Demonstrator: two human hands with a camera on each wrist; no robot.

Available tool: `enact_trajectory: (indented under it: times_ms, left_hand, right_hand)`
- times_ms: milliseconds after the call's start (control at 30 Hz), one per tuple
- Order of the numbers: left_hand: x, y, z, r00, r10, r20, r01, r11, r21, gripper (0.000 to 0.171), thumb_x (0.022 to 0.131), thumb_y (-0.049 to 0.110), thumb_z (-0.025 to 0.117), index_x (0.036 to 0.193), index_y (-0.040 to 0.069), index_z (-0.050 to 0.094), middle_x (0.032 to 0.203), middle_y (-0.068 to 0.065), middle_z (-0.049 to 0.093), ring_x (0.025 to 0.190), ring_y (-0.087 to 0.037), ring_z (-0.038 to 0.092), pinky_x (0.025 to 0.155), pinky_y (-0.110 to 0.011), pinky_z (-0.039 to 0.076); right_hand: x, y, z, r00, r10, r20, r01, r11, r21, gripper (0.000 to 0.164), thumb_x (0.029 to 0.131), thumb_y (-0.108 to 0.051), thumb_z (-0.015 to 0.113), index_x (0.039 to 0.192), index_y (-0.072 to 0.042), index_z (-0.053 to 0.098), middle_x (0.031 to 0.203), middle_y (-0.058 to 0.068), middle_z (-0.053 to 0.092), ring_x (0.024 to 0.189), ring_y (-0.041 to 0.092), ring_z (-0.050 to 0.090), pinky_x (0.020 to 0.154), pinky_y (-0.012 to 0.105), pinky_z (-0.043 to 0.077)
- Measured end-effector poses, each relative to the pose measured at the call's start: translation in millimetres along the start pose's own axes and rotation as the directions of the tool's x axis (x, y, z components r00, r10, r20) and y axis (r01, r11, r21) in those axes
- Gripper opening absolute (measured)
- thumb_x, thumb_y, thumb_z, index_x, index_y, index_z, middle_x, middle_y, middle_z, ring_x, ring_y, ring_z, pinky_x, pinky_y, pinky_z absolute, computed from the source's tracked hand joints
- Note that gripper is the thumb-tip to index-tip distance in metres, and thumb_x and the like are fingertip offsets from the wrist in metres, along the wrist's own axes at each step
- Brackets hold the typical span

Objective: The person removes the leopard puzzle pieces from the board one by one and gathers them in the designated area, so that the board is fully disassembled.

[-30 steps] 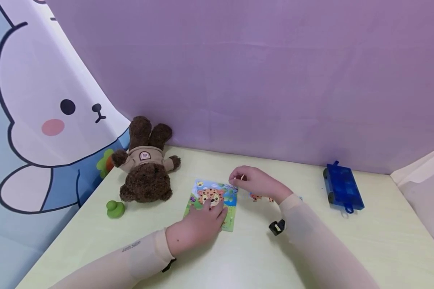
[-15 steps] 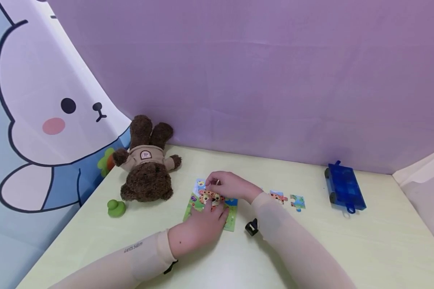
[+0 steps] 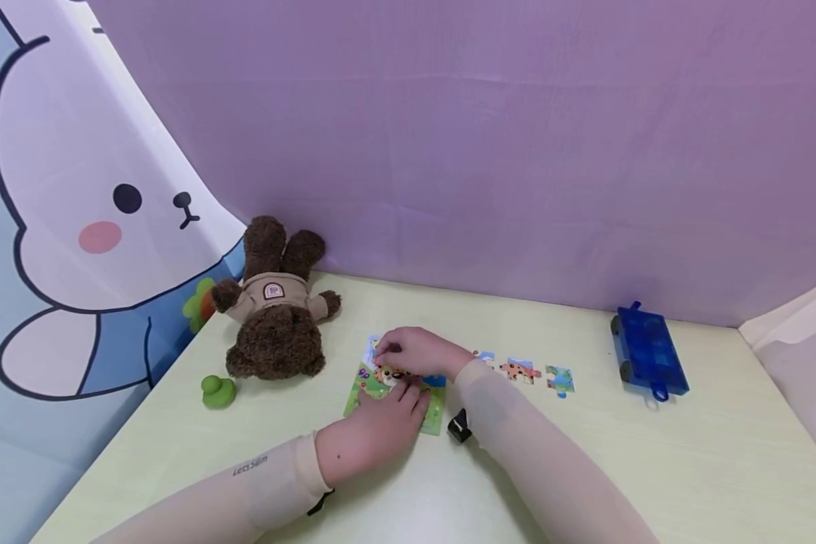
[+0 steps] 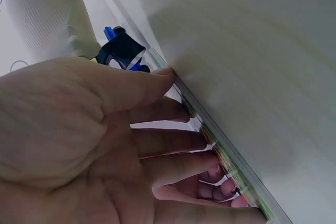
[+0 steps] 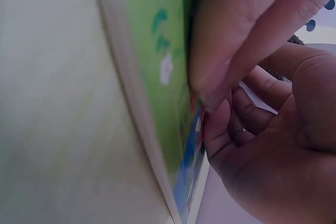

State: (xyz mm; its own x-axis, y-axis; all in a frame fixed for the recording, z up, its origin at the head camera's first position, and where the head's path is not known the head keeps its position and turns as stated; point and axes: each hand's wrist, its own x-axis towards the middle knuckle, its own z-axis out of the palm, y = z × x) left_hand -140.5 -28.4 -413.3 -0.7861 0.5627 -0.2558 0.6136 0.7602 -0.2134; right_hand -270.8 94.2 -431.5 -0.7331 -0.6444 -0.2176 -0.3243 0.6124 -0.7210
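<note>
A leopard jigsaw puzzle (image 3: pixel 435 414) in a shallow tray lies flat on the table in the head view, partly covered by both hands. My left hand (image 3: pixel 378 427) rests on its lower middle, fingers extended; the left wrist view shows the fingers (image 4: pixel 173 142) along the board. My right hand (image 3: pixel 418 351) is over the upper left part, index finger and thumb brought together at the surface. In the right wrist view these fingertips (image 5: pixel 215 121) seem to pinch a puzzle piece, mostly hidden. Loose puzzle pieces (image 3: pixel 520 370) lie right of the board.
A brown teddy bear (image 3: pixel 276 340) lies at the back left, with a green toy duck (image 3: pixel 218 393) in front of it. Far right stands a blue translucent wheeled toy cart (image 3: pixel 649 351). A purple curtain (image 3: pixel 449 151) backs the table.
My right hand has moved left from the puzzle's upper right corner to its upper left part, uncovering the loose pieces. My left hand stays on the board.
</note>
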Motion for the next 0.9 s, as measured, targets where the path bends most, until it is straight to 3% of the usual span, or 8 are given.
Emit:
enact_trajectory:
  times_ms: [133, 233, 467, 900]
  left_hand:
    - [0.3, 0.2, -1.0, 1.0, -0.006, 0.008, 0.006, 1.0, -0.023, 0.055, 0.111, 0.024, 0.054, 0.164, 0.016, 0.044, 0.172, -0.008, 0.042, 0.159, -0.028, 0.042, 0.09, -0.067, 0.064]
    - [0.4, -0.1, -0.6, 1.0, -0.003, 0.005, 0.003, 1.0, -0.024, 0.055, 0.111, 0.023, 0.054, 0.164, 0.015, 0.044, 0.171, -0.009, 0.042, 0.159, -0.029, 0.042, 0.09, -0.067, 0.064]
    - [-0.5, -0.3, 0.2, 1.0, 0.005, -0.01, -0.005, 1.0, -0.011, 0.054, 0.111, 0.022, 0.054, 0.164, 0.014, 0.044, 0.17, -0.01, 0.043, 0.157, -0.029, 0.044, 0.087, -0.065, 0.065]
    - [-1.3, -0.6, 1.3, 0.999, 0.017, -0.036, -0.016, 1.0, 0.023, 0.053, 0.111, 0.022, 0.054, 0.163, 0.014, 0.046, 0.169, -0.01, 0.045, 0.155, -0.028, 0.046, 0.083, -0.064, 0.067]
  right_hand:
    - [0.4, -2.1, 0.9, 1.0, 0.023, 0.015, -0.024, 0.999, 0.031, 0.015, 0.107, -0.024, 0.064, 0.115, -0.019, 0.076, 0.1, -0.003, 0.073, 0.072, 0.013, 0.059, 0.077, 0.031, 0.054]
    - [0.5, -3.4, 1.5, 0.999, 0.03, 0.021, -0.031, 0.998, 0.049, 0.011, 0.104, -0.02, 0.068, 0.112, -0.018, 0.076, 0.094, -0.003, 0.072, 0.07, 0.012, 0.059, 0.073, 0.028, 0.054]
    - [0.2, -7.6, 3.0, 0.999, 0.033, 0.03, -0.034, 0.999, 0.04, 0.009, 0.1, -0.021, 0.076, 0.107, -0.017, 0.074, 0.094, -0.003, 0.074, 0.076, 0.011, 0.063, 0.08, 0.029, 0.056]
    - [-0.4, -7.9, 3.8, 0.999, 0.014, 0.042, -0.016, 0.997, 0.069, 0.015, 0.1, -0.02, 0.073, 0.114, -0.014, 0.075, 0.088, -0.002, 0.071, 0.073, 0.012, 0.06, 0.083, 0.03, 0.055]
